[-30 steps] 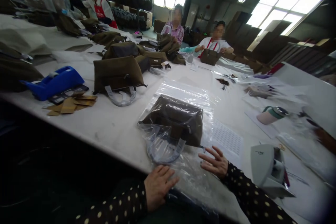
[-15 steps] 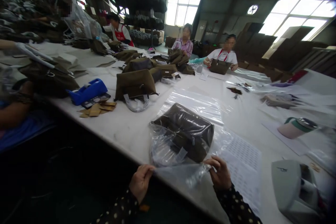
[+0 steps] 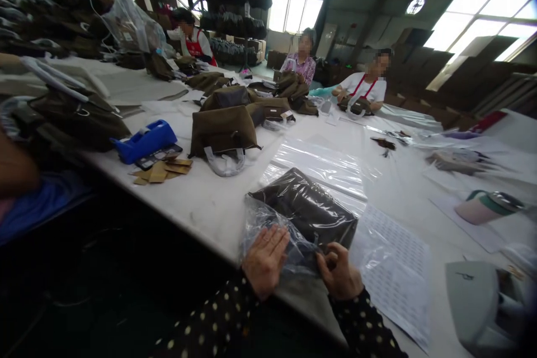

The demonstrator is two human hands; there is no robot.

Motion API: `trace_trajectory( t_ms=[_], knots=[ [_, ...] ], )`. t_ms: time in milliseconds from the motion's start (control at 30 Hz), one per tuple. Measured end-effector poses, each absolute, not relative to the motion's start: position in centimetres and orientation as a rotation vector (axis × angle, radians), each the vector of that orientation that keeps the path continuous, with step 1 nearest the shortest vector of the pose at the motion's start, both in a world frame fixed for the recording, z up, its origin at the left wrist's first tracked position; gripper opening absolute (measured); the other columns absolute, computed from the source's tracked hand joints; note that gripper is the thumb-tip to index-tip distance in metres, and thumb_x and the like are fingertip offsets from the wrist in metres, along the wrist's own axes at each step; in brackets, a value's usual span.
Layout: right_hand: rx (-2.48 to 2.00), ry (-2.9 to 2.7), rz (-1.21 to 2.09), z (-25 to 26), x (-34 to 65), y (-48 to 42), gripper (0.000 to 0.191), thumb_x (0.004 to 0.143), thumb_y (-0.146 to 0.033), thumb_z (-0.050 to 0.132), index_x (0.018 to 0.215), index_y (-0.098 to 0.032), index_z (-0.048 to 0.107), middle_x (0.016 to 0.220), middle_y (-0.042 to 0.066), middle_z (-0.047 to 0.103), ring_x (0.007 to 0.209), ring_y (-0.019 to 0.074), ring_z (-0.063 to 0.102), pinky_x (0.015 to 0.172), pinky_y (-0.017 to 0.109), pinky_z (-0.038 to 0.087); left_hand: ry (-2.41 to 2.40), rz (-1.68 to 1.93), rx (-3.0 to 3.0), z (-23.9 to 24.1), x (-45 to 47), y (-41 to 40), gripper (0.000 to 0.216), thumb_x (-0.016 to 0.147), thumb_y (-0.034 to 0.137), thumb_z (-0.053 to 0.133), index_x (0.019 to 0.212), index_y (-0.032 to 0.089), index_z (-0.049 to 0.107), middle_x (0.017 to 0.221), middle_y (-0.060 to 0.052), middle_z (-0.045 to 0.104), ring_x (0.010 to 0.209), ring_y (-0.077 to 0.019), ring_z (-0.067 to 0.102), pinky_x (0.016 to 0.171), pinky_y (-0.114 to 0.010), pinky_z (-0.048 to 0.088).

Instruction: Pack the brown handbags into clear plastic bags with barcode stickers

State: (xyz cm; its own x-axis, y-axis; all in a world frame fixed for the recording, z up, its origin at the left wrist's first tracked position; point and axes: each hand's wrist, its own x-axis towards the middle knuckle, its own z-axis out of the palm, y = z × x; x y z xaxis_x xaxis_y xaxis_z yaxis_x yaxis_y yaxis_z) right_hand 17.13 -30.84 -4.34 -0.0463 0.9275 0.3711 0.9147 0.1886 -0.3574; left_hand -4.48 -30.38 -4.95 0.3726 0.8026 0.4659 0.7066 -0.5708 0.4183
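A dark olive handbag (image 3: pixel 308 201) lies at the front of the white table inside a clear plastic bag (image 3: pixel 262 215). My left hand (image 3: pixel 266 260) rests flat on the plastic over the handle end, fingers stretched out together. At the near right corner of the handbag, my right hand (image 3: pixel 340 271) pinches the folded edge of the plastic bag between thumb and fingers. The wrapped handles are mostly hidden under the plastic and my left hand. Beneath the handbag, a stack of clear plastic bags (image 3: pixel 319 159) shows on its far side.
Left of the handbag are another olive handbag (image 3: pixel 222 131), a blue tape dispenser (image 3: pixel 146 140) and brown paper pieces (image 3: pixel 161 172). To the right lie a printed sheet (image 3: pixel 394 268), a lidded cup (image 3: pixel 482 208) and a grey machine (image 3: pixel 474 302). Several co-workers sit around the table.
Both hands have moved away from me, folding the plastic bag's open end over the handbag. My left hand has let go of the edge and flattened on top. A co-worker's handbag has been lowered.
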Motion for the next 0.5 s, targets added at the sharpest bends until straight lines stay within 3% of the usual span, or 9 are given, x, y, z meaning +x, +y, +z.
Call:
trace_trajectory(
  t_ms=[100, 167, 233, 300, 400, 500],
  knots=[
    [-1.702, -1.945, 0.212, -3.5, 18.2, -30.8, 0.033, 0.084, -0.042, 0.047, 0.106, -0.02, 0.036, 0.06, -0.002, 0.058, 0.045, 0.0162, 0.056, 0.043, 0.028, 0.043, 1.482, 0.827, 2.468, -7.7, -3.2, -28.2, 0.051, 0.086, 0.031, 0.044, 0.133, 0.012, 0.036, 0.136, -0.012, 0.042, 0.127, -0.0297, 0.034, 0.102, -0.052, 0.029],
    [-1.635, -1.911, 0.295, -1.9, 19.4, -30.3, 0.036, 0.078, -0.045, 0.054, 0.102, -0.021, 0.043, 0.079, 0.004, 0.062, 0.053, 0.0158, 0.058, 0.051, 0.03, 0.049, 1.483, 0.788, 2.443, -9.0, -3.3, -27.7, 0.053, 0.086, 0.034, 0.043, 0.134, 0.013, 0.033, 0.139, -0.011, 0.037, 0.129, -0.0287, 0.031, 0.104, -0.052, 0.026],
    [-1.557, -1.899, 0.361, 0.5, 20.4, -29.2, 0.026, 0.077, -0.043, 0.056, 0.091, -0.021, 0.052, 0.095, 0.009, 0.06, 0.062, 0.0159, 0.059, 0.059, 0.031, 0.05, 1.471, 0.82, 2.41, -9.5, -3.6, -27.9, 0.054, 0.086, 0.035, 0.043, 0.136, 0.015, 0.031, 0.14, -0.009, 0.036, 0.13, -0.0269, 0.029, 0.106, -0.051, 0.023],
    [-1.518, -1.959, 0.522, 3.1, 20.6, -27.4, 0.02, 0.081, -0.039, 0.051, 0.078, -0.02, 0.056, 0.085, 0.007, 0.062, 0.061, 0.0148, 0.057, 0.057, 0.029, 0.048, 1.457, 0.859, 2.378, -9.4, -3.8, -28.1, 0.056, 0.086, 0.035, 0.045, 0.136, 0.017, 0.03, 0.14, -0.008, 0.037, 0.13, -0.026, 0.029, 0.106, -0.049, 0.022],
    [-1.457, -2.189, 0.883, 6.1, 18.4, -23.9, 0.026, 0.082, -0.04, 0.048, 0.071, -0.019, 0.057, 0.06, 0.001, 0.058, 0.052, 0.0124, 0.051, 0.05, 0.025, 0.042, 1.459, 0.858, 2.354, -9.1, -3.8, -28.3, 0.059, 0.085, 0.034, 0.046, 0.137, 0.016, 0.026, 0.14, -0.009, 0.036, 0.131, -0.0254, 0.028, 0.107, -0.049, 0.022],
    [-1.305, -2.56, 1.084, 6.9, 14.1, -20.7, 0.031, 0.077, -0.046, 0.052, 0.067, -0.018, 0.059, 0.055, 0.0, 0.057, 0.05, 0.0103, 0.049, 0.049, 0.023, 0.039, 1.489, 0.855, 2.317, -9.2, -3.7, -28.4, 0.066, 0.084, 0.03, 0.047, 0.139, 0.012, 0.017, 0.14, -0.011, 0.035, 0.131, -0.0241, 0.027, 0.108, -0.048, 0.022]
  ],
)
